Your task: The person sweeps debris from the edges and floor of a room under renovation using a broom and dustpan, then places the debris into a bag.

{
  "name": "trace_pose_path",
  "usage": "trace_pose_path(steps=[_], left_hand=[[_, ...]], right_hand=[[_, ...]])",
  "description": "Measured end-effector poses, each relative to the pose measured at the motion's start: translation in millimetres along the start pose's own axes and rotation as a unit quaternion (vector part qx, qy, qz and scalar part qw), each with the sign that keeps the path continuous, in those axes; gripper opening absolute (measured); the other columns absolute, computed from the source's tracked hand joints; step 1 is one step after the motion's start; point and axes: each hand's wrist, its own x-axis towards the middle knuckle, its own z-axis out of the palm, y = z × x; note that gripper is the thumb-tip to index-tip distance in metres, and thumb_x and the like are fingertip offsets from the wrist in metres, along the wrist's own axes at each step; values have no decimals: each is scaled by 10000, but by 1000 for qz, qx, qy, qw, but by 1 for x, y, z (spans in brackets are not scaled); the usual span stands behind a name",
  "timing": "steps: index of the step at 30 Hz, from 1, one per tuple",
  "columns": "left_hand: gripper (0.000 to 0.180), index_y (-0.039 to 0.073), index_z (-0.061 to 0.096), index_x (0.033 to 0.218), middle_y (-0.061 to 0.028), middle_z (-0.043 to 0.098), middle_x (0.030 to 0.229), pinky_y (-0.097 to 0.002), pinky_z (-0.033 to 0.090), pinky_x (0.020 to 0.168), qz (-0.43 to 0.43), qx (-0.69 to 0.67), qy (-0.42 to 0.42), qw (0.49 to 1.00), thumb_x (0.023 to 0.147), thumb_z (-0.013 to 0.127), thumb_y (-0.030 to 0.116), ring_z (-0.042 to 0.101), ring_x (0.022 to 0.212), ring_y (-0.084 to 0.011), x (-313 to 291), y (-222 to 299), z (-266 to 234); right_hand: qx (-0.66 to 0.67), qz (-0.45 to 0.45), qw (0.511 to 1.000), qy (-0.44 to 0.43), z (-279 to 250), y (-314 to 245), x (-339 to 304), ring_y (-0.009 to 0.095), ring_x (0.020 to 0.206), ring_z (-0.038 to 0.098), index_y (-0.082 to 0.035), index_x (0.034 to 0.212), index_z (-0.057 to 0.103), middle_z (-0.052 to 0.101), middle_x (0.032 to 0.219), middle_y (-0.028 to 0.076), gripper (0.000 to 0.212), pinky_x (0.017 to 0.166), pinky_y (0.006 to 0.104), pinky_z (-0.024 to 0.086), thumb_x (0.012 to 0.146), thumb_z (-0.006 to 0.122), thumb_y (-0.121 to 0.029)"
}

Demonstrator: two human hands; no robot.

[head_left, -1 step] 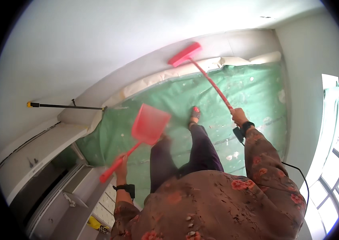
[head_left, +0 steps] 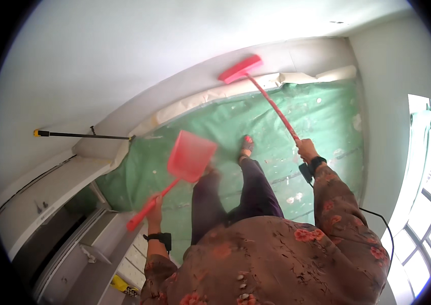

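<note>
The right hand (head_left: 307, 150) is closed around a red broom (head_left: 264, 94), its head up against the white wall base (head_left: 185, 89). The left hand (head_left: 154, 206) clasps a red dustpan (head_left: 187, 160), its pan raised over the green floor sheet (head_left: 322, 114) near the person's foot (head_left: 246, 145).

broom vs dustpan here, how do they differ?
The broom is long and thin, its head down by the wall edge; the dustpan is short with a broad flat scoop, raised off the green floor sheet. The right hand grips the broom's top end; the left hand grips the dustpan's handle. Both are red.
</note>
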Motion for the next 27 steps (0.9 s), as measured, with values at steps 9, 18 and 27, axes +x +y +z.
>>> trace_pose_path(steps=[9,18,27], left_hand=[[150,1,632,954,-17,591,771,-218,440,649,72,-25,-8,997,868,612,122,536,706,-85,53,25,46],[129,-5,640,888,-78,656,866,-282,472,742,16,-15,-63,998,823,609,103,590,770,-141,92,36,41],[91,-1,641,892,-71,635,898,-259,467,752,47,-12,-23,999,834,612,63,575,800,-120,91,32,38]], right_hand=[[5,2,1000,1,-41,-45,-70,144,379,459,-2,793,568,472,518,28,342,347,307,392,885,534,-330],[-57,-108,981,-151,56,-159,20,199,392,517,23,746,585,525,531,95,397,359,345,428,900,523,-338],[101,60,985,-127,38,-127,27,99,391,433,-39,834,635,481,538,5,368,351,264,314,845,569,-401]])
